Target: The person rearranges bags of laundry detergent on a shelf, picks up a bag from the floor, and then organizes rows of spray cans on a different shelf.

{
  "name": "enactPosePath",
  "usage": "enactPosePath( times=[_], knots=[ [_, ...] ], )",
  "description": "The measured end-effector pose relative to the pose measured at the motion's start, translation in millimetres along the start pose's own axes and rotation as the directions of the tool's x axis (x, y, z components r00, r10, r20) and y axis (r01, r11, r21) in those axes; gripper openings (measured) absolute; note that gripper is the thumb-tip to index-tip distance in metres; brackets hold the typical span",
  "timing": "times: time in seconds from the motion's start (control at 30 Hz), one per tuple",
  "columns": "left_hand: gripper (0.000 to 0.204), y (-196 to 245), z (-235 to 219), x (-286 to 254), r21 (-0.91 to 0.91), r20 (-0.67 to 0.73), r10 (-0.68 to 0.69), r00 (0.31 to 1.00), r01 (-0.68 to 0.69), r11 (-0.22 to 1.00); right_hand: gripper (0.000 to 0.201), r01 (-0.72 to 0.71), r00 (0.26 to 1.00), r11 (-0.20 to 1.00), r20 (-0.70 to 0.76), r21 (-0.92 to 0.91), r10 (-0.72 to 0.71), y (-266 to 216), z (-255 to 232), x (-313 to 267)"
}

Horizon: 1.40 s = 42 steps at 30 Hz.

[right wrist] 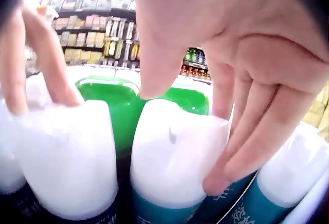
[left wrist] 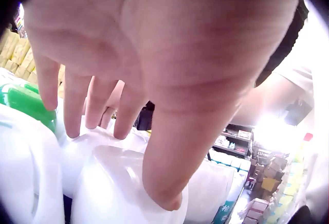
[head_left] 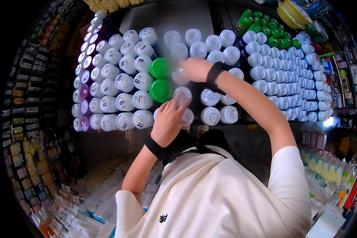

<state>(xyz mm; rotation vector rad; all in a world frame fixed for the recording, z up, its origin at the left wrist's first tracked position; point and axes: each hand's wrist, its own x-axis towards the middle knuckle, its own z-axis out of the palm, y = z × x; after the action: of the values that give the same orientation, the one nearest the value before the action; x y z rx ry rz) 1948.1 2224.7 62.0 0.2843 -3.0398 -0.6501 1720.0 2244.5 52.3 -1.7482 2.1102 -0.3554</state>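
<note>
On a display in front of me stand rows of bottles with white caps. My right hand (head_left: 194,70) reaches across from the right and grips a white-capped bottle (right wrist: 167,167), thumb at one side of the cap and fingers along the other. Below it, my left hand (head_left: 168,121) rests with fairly straight fingers on the caps of the front bottles. In the left wrist view its thumb lies on a white cap (left wrist: 113,183), fingertips on another behind. Two green caps (head_left: 160,90) stand just left of both hands.
White-capped bottles (head_left: 125,82) fill the left side, with purple caps (head_left: 84,91) among them. More white caps (head_left: 281,75) stand in rows at right, green bottles (head_left: 261,27) behind them. A yellow basin (head_left: 293,15) sits at the back right. Stocked shelves (head_left: 31,79) line the left.
</note>
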Motion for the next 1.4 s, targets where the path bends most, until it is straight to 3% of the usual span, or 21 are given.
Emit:
enactPosePath(
  times=[0.13, 0.23, 0.33, 0.37, 0.5, 0.8, 0.93, 1.0, 1.03, 1.13, 1.27, 1.4],
  knots=[
    [0.073, 1, -1, -1, -0.009, -0.007, -0.003, 1.000, 0.003, 1.000, 0.041, 0.005, 0.985, 1.000, -0.172, 0.011, -0.003, 23, -46, -23],
    [0.073, 2, -2, -1, -0.011, -0.002, -0.011, 1.000, 0.011, 1.000, 0.041, -0.060, 0.997, 0.987, -0.053, -0.148, 0.052, 38, -66, -52],
    [0.075, 4, 0, -1, -0.018, -0.032, -0.020, 0.999, 0.020, 1.000, 0.041, -0.038, 0.999, 0.957, 0.008, -0.286, 0.042, 43, -49, -83],
    [0.075, 6, 2, -1, -0.021, -0.047, -0.024, 0.999, 0.023, 1.000, 0.043, -0.081, 0.995, 0.940, 0.032, -0.331, 0.097, 39, -43, -87],
    [0.085, 37, 4, 12, -0.059, -0.076, 0.044, 0.996, -0.049, 0.997, 0.057, -0.021, 0.999, 0.950, 0.026, -0.312, 0.031, 53, -10, -89],
    [0.089, 58, 48, 40, -0.031, -0.045, 0.155, 0.987, -0.157, 0.987, 0.057, 0.022, 0.988, 0.915, 0.150, -0.403, 0.042, 43, -3, -74],
    [0.074, 54, 71, 46, 0.014, -0.131, 0.172, 0.976, -0.172, 0.985, 0.038, 0.058, 0.989, 0.939, 0.151, -0.339, -0.006, 45, -7, -68],
    [0.066, 56, 76, 47, 0.057, -0.145, 0.178, 0.973, -0.172, 0.983, 0.040, 0.025, 0.992, 0.954, 0.127, -0.300, 0.014, 46, -7, -65],
    [0.050, 57, 74, 47, 0.081, -0.161, 0.173, 0.972, -0.161, 0.984, 0.041, 0.011, 0.993, 0.960, 0.119, -0.280, 0.024, 45, -7, -63],
    [0.039, 56, 78, 48, 0.100, -0.205, 0.171, 0.964, -0.153, 0.983, 0.057, -0.064, 0.991, 0.964, 0.099, -0.258, 0.092, 37, -13, -58],
    [0.033, 56, 77, 47, 0.089, -0.206, 0.167, 0.964, -0.152, 0.984, 0.054, 0.015, 0.998, 0.974, 0.069, -0.225, 0.001, 33, -12, -52],
    [0.032, 55, 76, 48, 0.089, -0.212, 0.159, 0.964, -0.143, 0.986, 0.047, 0.076, 0.994, 0.946, 0.100, -0.315, -0.047, 33, -4, -42]
  ],
)
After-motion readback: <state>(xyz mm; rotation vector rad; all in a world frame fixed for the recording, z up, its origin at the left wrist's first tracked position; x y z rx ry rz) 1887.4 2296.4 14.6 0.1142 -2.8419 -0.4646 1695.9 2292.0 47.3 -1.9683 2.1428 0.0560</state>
